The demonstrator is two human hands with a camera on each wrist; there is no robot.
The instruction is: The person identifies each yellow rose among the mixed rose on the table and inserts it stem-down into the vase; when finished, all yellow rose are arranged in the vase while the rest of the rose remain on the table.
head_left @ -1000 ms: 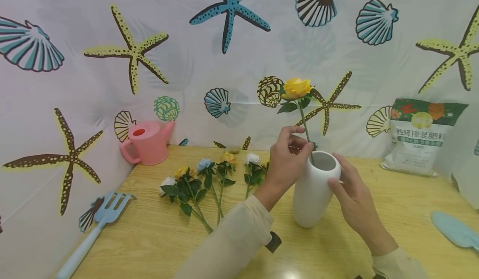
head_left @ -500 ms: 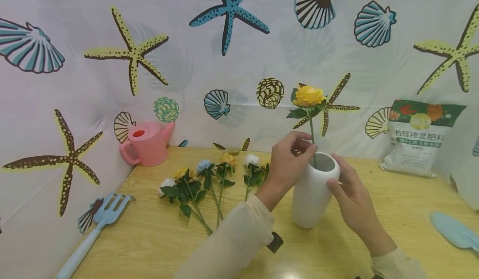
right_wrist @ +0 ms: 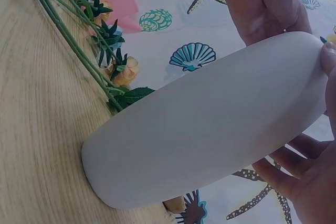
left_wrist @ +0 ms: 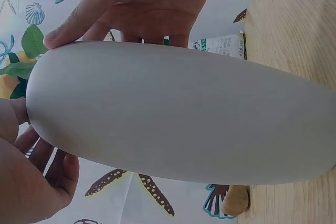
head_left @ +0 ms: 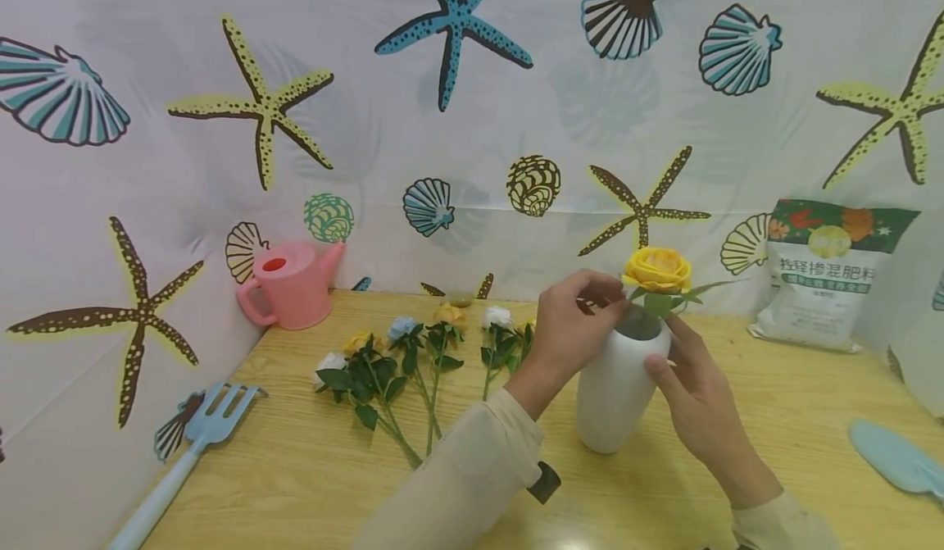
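Gripping the vase [head_left: 618, 394] near its rim, the right hand [head_left: 696, 394] is clamping thumb and fingers around the wall. The left hand [head_left: 571, 320] is resting at the rim, fingers bent; whether it is pinching the rose [head_left: 656, 270] cannot be told. The rose is sitting over the mouth, between both hands.

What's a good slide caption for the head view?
Rose close over the vase, other flowers lying on the table.

Rose [head_left: 657, 270] in vase [head_left: 616, 394], bag [head_left: 826, 288] right
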